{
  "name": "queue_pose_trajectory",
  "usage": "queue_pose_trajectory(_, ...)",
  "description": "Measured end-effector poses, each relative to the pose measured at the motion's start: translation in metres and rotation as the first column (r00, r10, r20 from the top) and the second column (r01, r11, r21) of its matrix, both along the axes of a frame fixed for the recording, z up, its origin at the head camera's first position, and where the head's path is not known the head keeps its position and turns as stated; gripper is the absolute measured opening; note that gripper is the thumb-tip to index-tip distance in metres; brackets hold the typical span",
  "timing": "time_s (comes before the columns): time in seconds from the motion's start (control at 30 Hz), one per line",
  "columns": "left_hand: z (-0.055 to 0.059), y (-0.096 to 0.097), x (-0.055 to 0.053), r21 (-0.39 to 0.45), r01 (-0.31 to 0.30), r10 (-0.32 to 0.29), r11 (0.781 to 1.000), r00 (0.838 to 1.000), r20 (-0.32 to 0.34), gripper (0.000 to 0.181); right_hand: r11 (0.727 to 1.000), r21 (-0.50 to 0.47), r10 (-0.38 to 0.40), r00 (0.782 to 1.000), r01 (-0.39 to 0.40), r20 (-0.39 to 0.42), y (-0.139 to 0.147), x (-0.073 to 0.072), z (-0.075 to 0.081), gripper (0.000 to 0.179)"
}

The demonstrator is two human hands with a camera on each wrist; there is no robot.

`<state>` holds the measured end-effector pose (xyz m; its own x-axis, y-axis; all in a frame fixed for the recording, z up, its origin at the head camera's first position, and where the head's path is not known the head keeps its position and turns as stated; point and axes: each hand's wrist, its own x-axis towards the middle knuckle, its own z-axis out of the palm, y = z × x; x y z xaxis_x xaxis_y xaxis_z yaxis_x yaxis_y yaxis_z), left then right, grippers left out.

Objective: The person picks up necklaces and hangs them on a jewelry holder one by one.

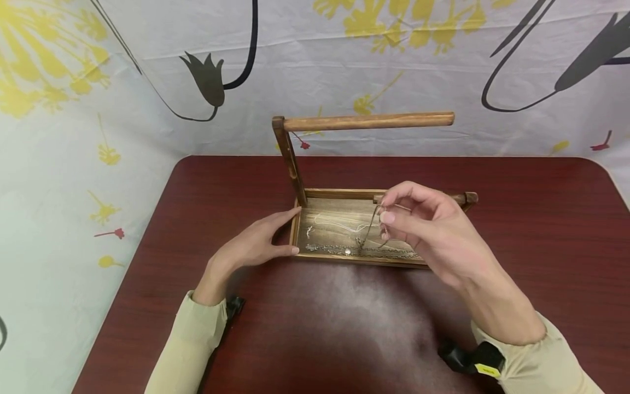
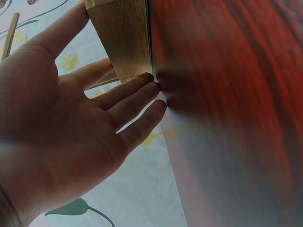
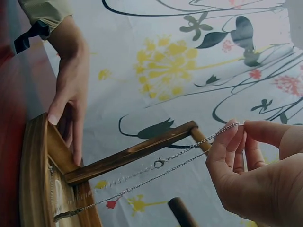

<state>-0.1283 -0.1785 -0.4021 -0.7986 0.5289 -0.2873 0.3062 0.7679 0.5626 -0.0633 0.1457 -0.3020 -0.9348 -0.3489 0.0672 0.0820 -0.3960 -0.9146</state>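
Note:
My right hand [image 1: 435,232] pinches a thin silver chain necklace [image 3: 142,183] between thumb and forefinger above a shallow wooden tray [image 1: 364,261]. Its two strands hang down into the tray, and a lobster clasp [image 3: 159,163] dangles on one of them. At the tray's left end my left hand [image 1: 251,241] rests with fingers spread, thumb at the near corner and forefinger at the far one. In the left wrist view, its other fingers extend beside the wooden end wall [image 2: 124,40]. Inside the tray lie a pale fine chain [image 1: 339,223] and a darker chain [image 1: 379,253] along the front wall.
A wooden post [image 1: 289,158] rises from the tray's back left corner, carrying a horizontal bar [image 1: 369,121]. Another, lower wooden bar [image 1: 471,200] shows behind my right hand. The tray stands on a dark red table [image 1: 236,186], with a patterned cloth [image 1: 315,65] hanging behind it.

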Motion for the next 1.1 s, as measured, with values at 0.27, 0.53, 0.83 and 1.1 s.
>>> queue_pose_trajectory(0.27, -0.001, 0.000, 0.000, 0.003, 0.003, -0.003, 1.000, 1.000, -0.002, 0.086, 0.997, -0.078, 0.014, 0.999, -0.017, -0.041, 0.010, 0.002, 0.012, 0.025)
queue_pose_trajectory(0.53, -0.001, 0.000, 0.001, 0.007, 0.010, -0.010, 1.000, 1.000, -0.009, 0.086, 0.991, -0.129, -0.030, 0.995, 0.018, -0.091, 0.019, 0.006, 0.027, 0.035)
queue_pose_trajectory(0.83, -0.001, 0.000, 0.000, 0.000, 0.005, -0.005, 1.000, 1.000, 0.000, 0.087, 0.989, -0.147, -0.019, 0.991, -0.001, -0.132, 0.030, 0.006, 0.034, 0.041)
queue_pose_trajectory(1.1, 0.000, 0.000, 0.001, 0.000, 0.000, 0.000, 1.000, 1.000, 0.010, 0.086, 0.988, -0.153, -0.009, 0.986, -0.016, -0.165, 0.038, 0.007, 0.044, 0.046)
